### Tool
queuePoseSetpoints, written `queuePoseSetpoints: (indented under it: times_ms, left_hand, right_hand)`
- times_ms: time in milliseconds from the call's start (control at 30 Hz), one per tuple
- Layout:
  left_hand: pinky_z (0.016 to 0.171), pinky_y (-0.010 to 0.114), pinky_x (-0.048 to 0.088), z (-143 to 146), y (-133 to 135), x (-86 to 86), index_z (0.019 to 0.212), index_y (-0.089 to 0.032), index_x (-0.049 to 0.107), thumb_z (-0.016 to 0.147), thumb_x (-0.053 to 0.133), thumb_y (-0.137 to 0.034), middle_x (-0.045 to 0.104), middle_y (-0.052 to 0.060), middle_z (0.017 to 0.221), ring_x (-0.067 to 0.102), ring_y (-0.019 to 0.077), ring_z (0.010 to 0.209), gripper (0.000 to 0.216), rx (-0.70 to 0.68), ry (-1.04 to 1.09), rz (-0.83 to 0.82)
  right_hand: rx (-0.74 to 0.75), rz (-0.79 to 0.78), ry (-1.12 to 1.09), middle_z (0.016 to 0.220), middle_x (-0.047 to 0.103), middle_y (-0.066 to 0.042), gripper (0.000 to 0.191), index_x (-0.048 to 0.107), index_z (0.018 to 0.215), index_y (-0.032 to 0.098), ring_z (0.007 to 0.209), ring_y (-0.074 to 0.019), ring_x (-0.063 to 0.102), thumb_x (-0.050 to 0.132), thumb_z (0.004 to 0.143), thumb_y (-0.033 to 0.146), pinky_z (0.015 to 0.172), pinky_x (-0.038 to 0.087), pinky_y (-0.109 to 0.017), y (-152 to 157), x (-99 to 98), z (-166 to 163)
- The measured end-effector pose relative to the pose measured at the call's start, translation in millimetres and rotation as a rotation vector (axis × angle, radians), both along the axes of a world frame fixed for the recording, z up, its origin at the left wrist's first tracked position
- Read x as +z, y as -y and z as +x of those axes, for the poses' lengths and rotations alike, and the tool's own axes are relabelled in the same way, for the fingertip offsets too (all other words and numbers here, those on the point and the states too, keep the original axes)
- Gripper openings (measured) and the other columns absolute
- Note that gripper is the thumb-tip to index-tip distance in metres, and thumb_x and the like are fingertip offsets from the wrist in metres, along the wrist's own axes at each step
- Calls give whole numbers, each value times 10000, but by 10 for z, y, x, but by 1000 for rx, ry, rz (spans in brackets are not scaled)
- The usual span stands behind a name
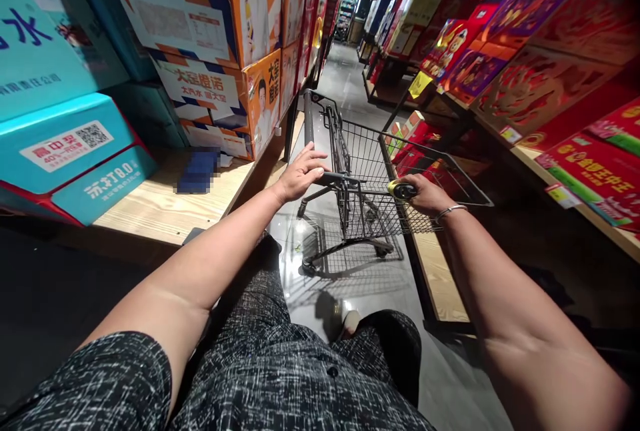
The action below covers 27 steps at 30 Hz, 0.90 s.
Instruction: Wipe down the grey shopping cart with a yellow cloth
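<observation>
A dark wire shopping cart [370, 171] stands in the aisle right in front of me, its basket holding nothing I can see. My left hand [301, 171] rests on the left part of the cart's handle bar, fingers curled over it. My right hand [421, 193] is wrapped round the right end of the handle, by a yellow end cap [395, 187]. A metal bracelet [450, 211] sits on my right wrist.
On the left, a wooden shelf [150, 207] carries teal cartons [65, 144] and orange boxes [250, 37]. Red gift boxes [550, 77] fill the sloping shelves on the right. A low wooden platform [440, 277] runs beside the cart. The glossy floor [350, 84] stretches away ahead.
</observation>
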<state>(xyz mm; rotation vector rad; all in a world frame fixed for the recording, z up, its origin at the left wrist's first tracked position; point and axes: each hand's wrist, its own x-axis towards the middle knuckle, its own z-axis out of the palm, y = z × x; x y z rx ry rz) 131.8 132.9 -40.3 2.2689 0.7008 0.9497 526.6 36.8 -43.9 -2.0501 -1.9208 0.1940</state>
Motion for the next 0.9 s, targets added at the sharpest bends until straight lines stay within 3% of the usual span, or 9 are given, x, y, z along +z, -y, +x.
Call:
queuePoseSetpoints:
  times_ms: [167, 267, 400, 600, 733, 900]
  left_hand:
    - [1309, 524, 168, -66, -175, 20, 1048, -188, 781, 933, 505, -263, 604, 78, 1471, 272, 301, 1584, 309, 44, -6, -30]
    - [1304, 494, 194, -104, -294, 1, 1043, -160, 771, 929, 516, -269, 531, 114, 1531, 322, 290, 1558, 300, 102, 43, -64]
    - [1282, 422, 269, -145, -442, -12, 1067, -158, 762, 893, 570, -242, 475, 131, 1516, 385, 266, 1507, 272, 306, 134, -171]
    - [1210, 353, 383, -94, -671, 33, 987, -196, 750, 917, 546, -197, 599, 91, 1177, 541, 230, 1292, 216, 661, 238, -213]
    - [1233, 325, 352, 13, -793, 32, 1225, -216, 722, 944, 555, -211, 533, 98, 1318, 533, 229, 1329, 327, 848, 278, -237]
    - [1293, 299, 234, 209, -712, -24, 1578, -211, 437, 926, 603, -234, 217, 121, 1648, 322, 244, 1555, 673, 816, 232, -323]
  right_hand:
    - [-54, 60, -117, 1112, 700, -66, 469, 721, 1146, 214, 998, -229, 669, 758, 711, 384, 958, 552, -395, -73, -130, -107]
    - [-81, 68, -74, 1146, 687, -77, 483, 718, 1174, 223, 976, -229, 668, 763, 709, 344, 934, 559, -388, -79, -125, -237]
    - [-114, 55, -13, 1161, 659, -64, 544, 695, 1231, 264, 965, -227, 665, 709, 691, 202, 924, 563, -376, -74, -93, -500]
    - [-63, 93, -48, 1151, 619, -64, 592, 664, 1250, 287, 1006, -232, 653, 633, 691, 93, 976, 552, -392, -67, -102, -895]
    - [-89, 82, -76, 1164, 595, -55, 639, 639, 1285, 314, 1018, -237, 653, 616, 699, 60, 971, 555, -409, -24, -49, -1143]
    - [-88, 41, -105, 1171, 573, -45, 657, 616, 1295, 326, 977, -216, 639, 584, 701, 49, 936, 553, -390, -14, 17, -1385]
